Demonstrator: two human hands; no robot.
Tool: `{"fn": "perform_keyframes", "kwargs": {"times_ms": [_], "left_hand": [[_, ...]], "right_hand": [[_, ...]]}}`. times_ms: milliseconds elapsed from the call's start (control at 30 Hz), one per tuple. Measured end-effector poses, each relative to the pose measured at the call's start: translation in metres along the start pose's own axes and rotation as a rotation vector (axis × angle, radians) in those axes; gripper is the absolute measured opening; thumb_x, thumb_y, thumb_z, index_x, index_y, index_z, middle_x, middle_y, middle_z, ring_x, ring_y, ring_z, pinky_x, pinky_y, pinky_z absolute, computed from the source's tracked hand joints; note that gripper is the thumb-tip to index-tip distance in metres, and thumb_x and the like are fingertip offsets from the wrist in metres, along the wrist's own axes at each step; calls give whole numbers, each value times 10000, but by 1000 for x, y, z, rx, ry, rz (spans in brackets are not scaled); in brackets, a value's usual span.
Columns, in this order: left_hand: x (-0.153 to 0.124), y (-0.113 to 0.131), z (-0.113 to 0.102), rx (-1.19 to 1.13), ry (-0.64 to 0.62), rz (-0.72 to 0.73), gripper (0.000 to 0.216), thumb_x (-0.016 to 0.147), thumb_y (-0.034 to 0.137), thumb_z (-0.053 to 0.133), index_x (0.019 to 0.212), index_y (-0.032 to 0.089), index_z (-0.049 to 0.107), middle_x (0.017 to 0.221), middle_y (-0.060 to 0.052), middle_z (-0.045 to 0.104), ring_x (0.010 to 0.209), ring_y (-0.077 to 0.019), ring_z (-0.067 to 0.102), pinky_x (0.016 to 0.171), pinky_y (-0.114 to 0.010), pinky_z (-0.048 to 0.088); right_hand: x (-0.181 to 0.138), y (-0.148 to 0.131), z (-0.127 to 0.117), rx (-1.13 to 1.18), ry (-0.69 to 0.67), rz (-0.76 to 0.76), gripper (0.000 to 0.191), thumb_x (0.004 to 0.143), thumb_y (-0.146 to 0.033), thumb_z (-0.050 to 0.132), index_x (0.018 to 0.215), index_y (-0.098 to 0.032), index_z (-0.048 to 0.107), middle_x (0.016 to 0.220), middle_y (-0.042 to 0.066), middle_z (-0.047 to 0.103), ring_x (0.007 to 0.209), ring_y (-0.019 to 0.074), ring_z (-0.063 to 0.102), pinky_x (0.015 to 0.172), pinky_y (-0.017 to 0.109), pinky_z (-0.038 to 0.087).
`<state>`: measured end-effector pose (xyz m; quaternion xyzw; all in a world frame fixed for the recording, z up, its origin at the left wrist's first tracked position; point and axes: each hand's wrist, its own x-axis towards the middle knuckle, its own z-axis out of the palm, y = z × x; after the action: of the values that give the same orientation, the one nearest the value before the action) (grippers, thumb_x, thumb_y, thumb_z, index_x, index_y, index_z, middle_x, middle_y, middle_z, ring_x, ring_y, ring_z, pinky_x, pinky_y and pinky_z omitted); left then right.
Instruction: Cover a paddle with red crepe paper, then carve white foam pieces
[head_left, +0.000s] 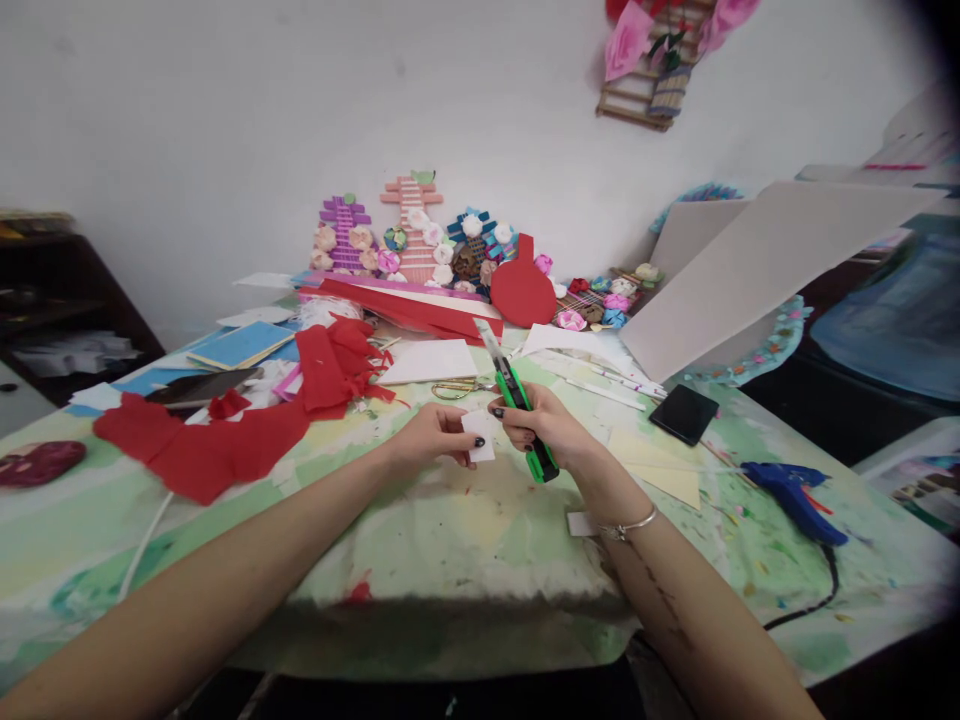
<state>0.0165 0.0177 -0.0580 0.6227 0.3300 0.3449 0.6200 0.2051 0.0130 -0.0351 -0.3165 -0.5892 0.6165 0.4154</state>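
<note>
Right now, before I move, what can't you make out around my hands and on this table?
All in the head view:
White card: part of its face, covered by the left hand.
Green cutter: middle of its handle, wrapped by the right hand.
Small white piece: right end, behind the right forearm.
Glue gun: far end of its cable, behind that forearm.
Dark red item: cut off by the left edge.

From the person's head, the single camera faces forward and down, with the left hand (433, 436) and right hand (551, 428) near, across the table (427, 555) to the wall (210, 130) beyond.
</note>
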Motion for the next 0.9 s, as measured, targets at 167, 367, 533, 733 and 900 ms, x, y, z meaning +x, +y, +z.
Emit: {"fn": "perform_keyframes", "kwargs": {"times_ms": [167,367,533,733,900], "left_hand": [[1,0,-3,-128,-18,22,280,648,288,758,827,88,679,712,-79,704,613,-160,667,592,-245,525],[4,-4,-6,-185,31,34,317,647,314,765,844,84,670,681,-80,698,615,-155,666,595,-236,523],[3,-1,-3,-188,88,28,320,626,320,771,812,82,665,659,-66,687,573,-142,650,582,-236,520],[-1,3,1,12,100,58,244,654,292,716,776,90,656,621,-41,659,478,-105,583,467,-201,443],[-1,2,2,140,14,31,169,646,263,649,650,95,630,523,-4,583,421,-73,503,429,-184,380]], "right_hand": [[7,5,-3,-72,300,-182,333,675,-246,667,874,-227,401,652,-82,568,327,32,380,311,178,315],[6,5,-1,-149,256,-263,266,676,-220,666,813,-217,438,618,-93,524,316,33,387,295,179,314],[3,7,2,-142,208,-203,280,655,-224,702,821,-205,477,580,-99,462,333,36,387,306,178,327],[2,11,8,-191,148,-176,272,691,-315,683,875,-194,523,619,-71,500,335,33,387,312,181,331],[2,14,13,-273,131,-128,325,635,-282,704,897,-198,532,701,-50,557,358,39,424,327,187,364]]}}
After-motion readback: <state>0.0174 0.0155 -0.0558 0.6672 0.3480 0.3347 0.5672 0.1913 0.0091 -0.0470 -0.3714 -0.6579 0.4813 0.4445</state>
